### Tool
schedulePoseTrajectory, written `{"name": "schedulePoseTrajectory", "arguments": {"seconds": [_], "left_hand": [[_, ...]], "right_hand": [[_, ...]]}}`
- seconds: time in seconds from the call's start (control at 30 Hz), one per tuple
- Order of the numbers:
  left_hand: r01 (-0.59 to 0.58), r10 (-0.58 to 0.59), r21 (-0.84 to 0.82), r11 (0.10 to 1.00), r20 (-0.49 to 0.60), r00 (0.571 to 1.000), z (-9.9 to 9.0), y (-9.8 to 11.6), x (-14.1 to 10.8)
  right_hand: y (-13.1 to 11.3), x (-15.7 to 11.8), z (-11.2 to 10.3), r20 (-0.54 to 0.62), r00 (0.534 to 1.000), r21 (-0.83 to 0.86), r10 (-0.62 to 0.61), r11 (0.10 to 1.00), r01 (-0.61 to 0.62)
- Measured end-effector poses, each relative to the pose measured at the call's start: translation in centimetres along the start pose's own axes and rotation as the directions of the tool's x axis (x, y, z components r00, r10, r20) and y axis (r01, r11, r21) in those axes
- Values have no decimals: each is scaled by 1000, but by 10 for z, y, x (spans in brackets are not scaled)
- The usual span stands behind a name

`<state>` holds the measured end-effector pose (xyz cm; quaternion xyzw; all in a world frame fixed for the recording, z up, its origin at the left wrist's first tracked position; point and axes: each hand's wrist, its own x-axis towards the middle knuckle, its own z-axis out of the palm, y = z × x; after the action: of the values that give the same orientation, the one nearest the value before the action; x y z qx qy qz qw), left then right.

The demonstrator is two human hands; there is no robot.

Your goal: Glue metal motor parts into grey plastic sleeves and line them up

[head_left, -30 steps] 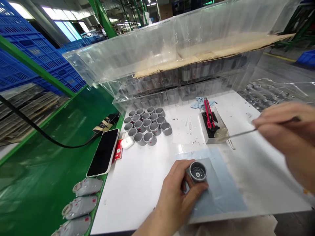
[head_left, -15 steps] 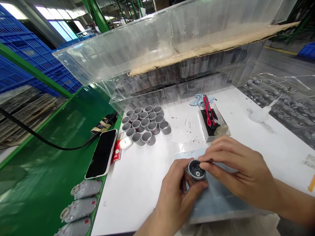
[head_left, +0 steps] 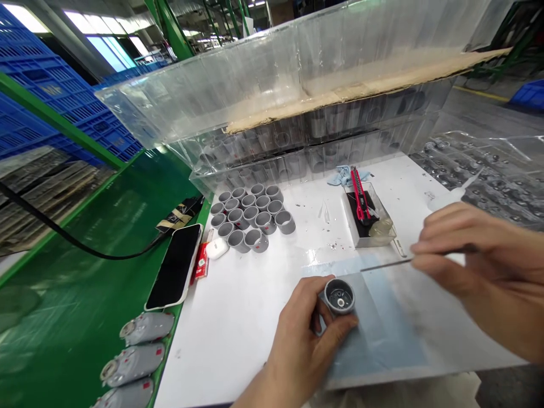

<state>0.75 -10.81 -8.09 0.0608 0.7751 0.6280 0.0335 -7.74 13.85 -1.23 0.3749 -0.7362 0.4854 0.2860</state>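
Grey cup-shaped part (head_left: 340, 297), round-rimmed, sits at lower centre of the frame, clamped between thumb and fingers of the left hand (head_left: 301, 334); at right, the right hand (head_left: 476, 255) pinches a thin straight rod (head_left: 386, 265), its tip apart from the rim.

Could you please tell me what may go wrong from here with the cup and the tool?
1. The thin tool in the right hand points toward the left hand, so its tip might prick a finger.
2. Only the left hand holds the grey cup; if the tool pushes it, the cup could slip from this grip.
3. The red knife lies on the small tray beyond the tool; a careless sweep might knock it.
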Motion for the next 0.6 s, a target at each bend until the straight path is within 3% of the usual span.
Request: {"name": "schedulePoseTrajectory", "arguments": {"seconds": [0.07,0.17,0.3,0.43,0.6], "left_hand": [[3,-3,-2,1000,2,1000,0,-1,0],[0,0,12,1000,10,1000,0,-3,-1],[-21,20,30,999,22,1000,-1,-3,-1],[-41,41,28,999,22,999,-1,-3,0],[-130,129,53,990,29,991,0,-6,0]], "right_hand": [[7,9,-12,-75,997,-165,-11,986,-2],[12,21,-22,-152,987,-395,55,912,-112],[17,28,-24,-168,986,-480,0,874,-82],[28,25,-19,-69,995,-534,-79,845,30],[39,18,-14,180,979,-501,93,866,9]]}}
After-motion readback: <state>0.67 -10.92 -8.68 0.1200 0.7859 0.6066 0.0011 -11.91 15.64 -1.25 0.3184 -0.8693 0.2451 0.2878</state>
